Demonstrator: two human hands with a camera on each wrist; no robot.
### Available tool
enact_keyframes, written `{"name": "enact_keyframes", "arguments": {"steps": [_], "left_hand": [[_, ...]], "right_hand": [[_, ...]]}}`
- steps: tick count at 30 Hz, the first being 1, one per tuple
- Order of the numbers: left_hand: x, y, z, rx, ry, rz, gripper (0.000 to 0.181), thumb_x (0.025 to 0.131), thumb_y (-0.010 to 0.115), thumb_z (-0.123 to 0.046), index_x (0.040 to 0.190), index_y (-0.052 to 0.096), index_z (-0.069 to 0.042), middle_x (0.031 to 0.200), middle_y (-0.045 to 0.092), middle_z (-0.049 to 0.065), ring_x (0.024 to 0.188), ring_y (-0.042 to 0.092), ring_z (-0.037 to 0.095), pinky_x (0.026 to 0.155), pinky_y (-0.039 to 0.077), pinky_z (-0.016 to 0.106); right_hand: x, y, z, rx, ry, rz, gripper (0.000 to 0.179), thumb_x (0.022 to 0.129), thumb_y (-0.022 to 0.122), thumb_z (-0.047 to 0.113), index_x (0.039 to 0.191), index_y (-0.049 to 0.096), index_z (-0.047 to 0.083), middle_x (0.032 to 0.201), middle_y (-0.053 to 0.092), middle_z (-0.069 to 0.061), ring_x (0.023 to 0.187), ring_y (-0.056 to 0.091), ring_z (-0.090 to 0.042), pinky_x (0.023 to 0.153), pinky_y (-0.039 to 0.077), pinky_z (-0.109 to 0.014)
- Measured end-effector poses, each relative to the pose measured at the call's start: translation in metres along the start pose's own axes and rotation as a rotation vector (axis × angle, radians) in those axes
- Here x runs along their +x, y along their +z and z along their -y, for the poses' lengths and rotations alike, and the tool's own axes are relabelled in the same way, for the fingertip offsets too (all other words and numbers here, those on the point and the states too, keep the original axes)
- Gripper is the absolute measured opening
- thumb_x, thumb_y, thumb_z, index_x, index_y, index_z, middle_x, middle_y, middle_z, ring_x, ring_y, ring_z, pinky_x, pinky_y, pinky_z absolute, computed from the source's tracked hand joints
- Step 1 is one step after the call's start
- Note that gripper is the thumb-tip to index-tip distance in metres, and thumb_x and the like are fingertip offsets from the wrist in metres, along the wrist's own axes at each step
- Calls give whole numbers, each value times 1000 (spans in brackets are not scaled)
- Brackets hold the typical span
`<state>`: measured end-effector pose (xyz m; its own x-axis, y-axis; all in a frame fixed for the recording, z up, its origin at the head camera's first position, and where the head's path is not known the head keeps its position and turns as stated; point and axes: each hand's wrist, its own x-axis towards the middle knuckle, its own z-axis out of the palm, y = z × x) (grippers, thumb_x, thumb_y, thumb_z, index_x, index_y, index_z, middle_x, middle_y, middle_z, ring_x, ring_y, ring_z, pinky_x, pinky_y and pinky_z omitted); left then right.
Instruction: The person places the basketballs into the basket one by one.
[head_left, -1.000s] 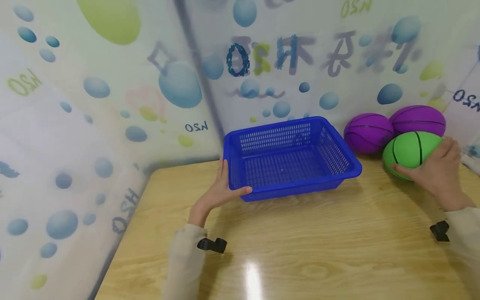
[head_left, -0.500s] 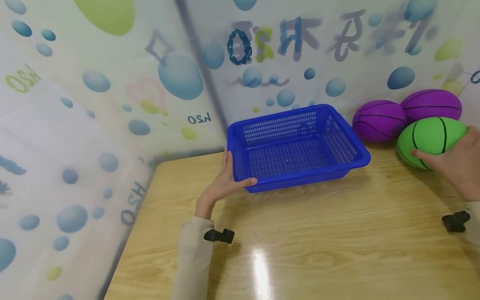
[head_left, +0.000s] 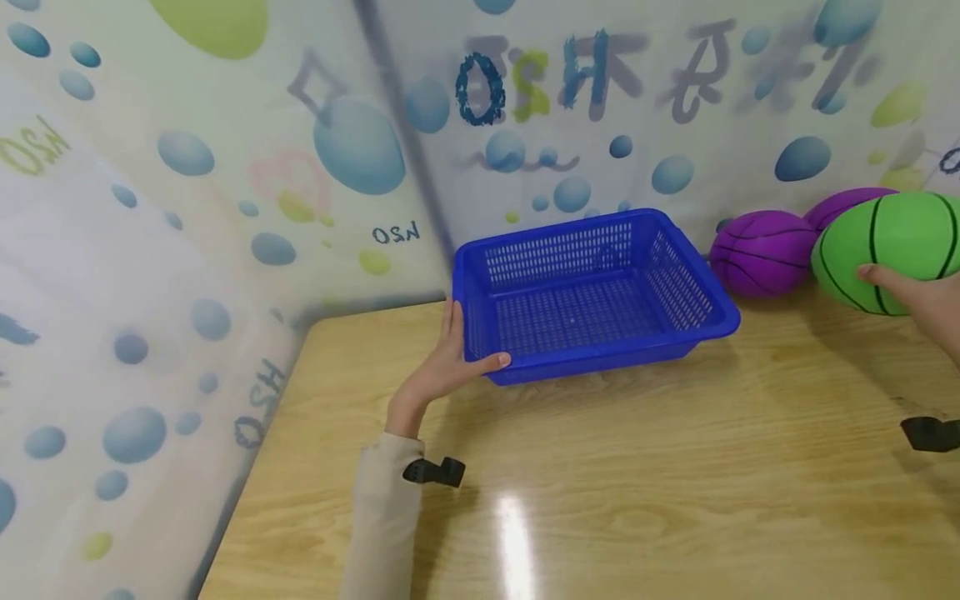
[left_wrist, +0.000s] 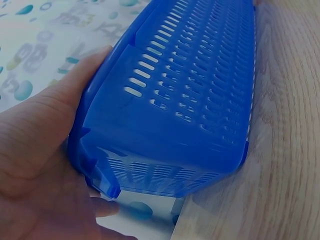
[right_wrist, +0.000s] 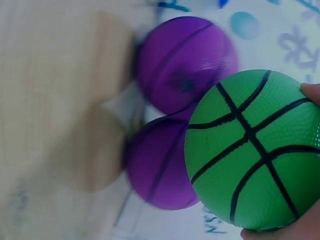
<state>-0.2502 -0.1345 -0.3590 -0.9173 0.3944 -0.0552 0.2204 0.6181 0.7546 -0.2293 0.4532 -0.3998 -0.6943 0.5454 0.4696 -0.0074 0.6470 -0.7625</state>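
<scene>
My left hand [head_left: 442, 367] grips the left front corner of an empty blue plastic basket [head_left: 622, 360], thumb over the front rim and fingers along the left side. In the left wrist view the slotted basket wall [left_wrist: 165, 132] stands on the wooden surface. My right hand [head_left: 930, 304], partly cut off by the frame edge, holds a green ball [head_left: 888, 250] with black basketball lines, raised off the table. The right wrist view shows the green ball [right_wrist: 255, 155] between the thumb and a fingertip, with most of that hand out of frame.
Two purple balls, one nearer the basket [head_left: 765, 252] and one behind the green ball [head_left: 843, 202], lie against the back wall sheet [head_left: 300, 208]. This sheet, printed with bubbles, borders the wooden table [head_left: 637, 483] at the back and left.
My right hand has lifted the green ball off the table, and it now covers more of the rear purple ball. The left hand keeps its hold on the basket. The head view has shifted slightly.
</scene>
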Motion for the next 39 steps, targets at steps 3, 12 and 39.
{"name": "enact_keyframes", "arguments": {"steps": [3,12,39], "left_hand": [[1,-1,-1,3,-2,-4,115,80,66,-53,145,-21,-17,148,-30,-3,138,-11,21,109,12,47],[0,0,-1,5,-12,-10,115,79,67,-52,146,-20,-16,149,-28,-2,138,-10,22,109,12,47],[-2,-1,-3,-25,26,-21,114,80,68,-47,146,-20,-16,149,-28,-3,139,-7,25,108,14,49]], "right_hand": [[5,-2,10,-5,0,-6,101,75,75,28,148,6,35,150,6,11,137,10,-12,109,11,-34],[-40,-11,118,81,-59,67,93,78,70,23,149,10,23,149,14,3,136,19,-13,106,18,-26],[-73,70,189,82,-264,402,107,66,84,29,148,17,10,138,33,-23,115,39,-47,81,36,-67]]}}
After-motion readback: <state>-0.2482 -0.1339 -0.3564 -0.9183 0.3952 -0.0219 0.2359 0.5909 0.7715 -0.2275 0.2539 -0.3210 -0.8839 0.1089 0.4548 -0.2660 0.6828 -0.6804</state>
